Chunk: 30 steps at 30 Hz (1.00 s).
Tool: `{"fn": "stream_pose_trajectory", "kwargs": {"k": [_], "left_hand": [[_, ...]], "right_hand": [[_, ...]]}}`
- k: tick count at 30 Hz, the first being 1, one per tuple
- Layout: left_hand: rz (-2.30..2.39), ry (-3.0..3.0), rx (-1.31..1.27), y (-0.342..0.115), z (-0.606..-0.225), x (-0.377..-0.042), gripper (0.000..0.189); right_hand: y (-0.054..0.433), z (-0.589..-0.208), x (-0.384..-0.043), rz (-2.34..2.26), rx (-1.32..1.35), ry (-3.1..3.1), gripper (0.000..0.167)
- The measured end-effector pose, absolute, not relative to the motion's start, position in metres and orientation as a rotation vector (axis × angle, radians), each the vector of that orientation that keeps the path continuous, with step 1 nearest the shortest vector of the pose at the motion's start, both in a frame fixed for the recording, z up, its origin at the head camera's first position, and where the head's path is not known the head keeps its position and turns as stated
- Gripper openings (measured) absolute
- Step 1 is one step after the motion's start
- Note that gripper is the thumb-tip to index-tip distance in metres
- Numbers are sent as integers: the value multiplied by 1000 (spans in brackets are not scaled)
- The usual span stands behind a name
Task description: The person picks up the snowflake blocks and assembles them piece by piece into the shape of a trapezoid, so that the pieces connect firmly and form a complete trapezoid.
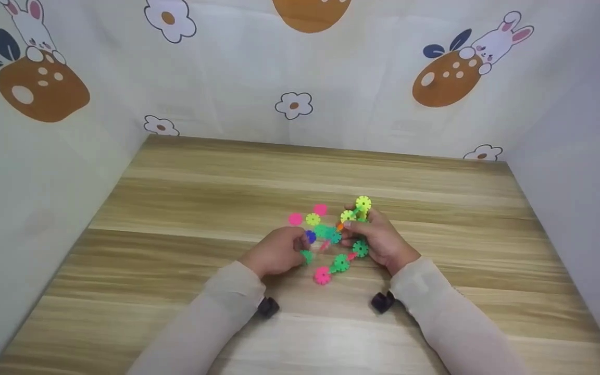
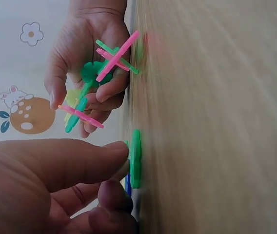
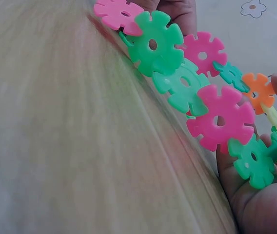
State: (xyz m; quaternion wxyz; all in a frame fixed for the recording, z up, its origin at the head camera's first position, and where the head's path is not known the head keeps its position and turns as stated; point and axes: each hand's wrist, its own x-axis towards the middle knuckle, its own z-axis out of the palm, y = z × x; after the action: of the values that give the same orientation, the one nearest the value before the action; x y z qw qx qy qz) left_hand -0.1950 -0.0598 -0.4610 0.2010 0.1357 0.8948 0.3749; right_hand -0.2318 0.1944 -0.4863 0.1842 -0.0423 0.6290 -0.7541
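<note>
My right hand (image 1: 380, 237) holds a branching chain of notched plastic snowflake discs (image 3: 221, 120), slotted together edge to edge in pink, green, orange and yellow. A strand with green discs (image 1: 341, 263) hangs from it to a pink end disc (image 1: 323, 275). Its thumb lies by the yellow disc (image 1: 348, 216). My left hand (image 1: 279, 250) is low at the tabletop, thumb and fingertips against or just beside a loose green disc (image 2: 135, 158). Whether they pinch it is hidden. A dark blue disc (image 1: 311, 237) lies by those fingertips.
Beyond the hands, loose pink discs (image 1: 295, 219) and a yellow disc (image 1: 313, 219) lie on the wood-grain table (image 1: 201, 198). Patterned cloth walls (image 1: 227, 78) enclose its back and sides. A black wrist device (image 1: 382, 302) sits under the right cuff.
</note>
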Motion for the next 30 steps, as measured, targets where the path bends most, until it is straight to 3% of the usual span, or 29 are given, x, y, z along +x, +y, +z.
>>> {"fn": "stream_pose_trajectory", "kwargs": {"k": [11, 30], "left_hand": [[966, 2531, 320, -57, -459, -192, 18], [1427, 2362, 368, -53, -466, -193, 12]], "right_hand": [[194, -486, -232, -2114, -135, 1766, 61], [194, -488, -234, -2194, -95, 1753, 59]]}}
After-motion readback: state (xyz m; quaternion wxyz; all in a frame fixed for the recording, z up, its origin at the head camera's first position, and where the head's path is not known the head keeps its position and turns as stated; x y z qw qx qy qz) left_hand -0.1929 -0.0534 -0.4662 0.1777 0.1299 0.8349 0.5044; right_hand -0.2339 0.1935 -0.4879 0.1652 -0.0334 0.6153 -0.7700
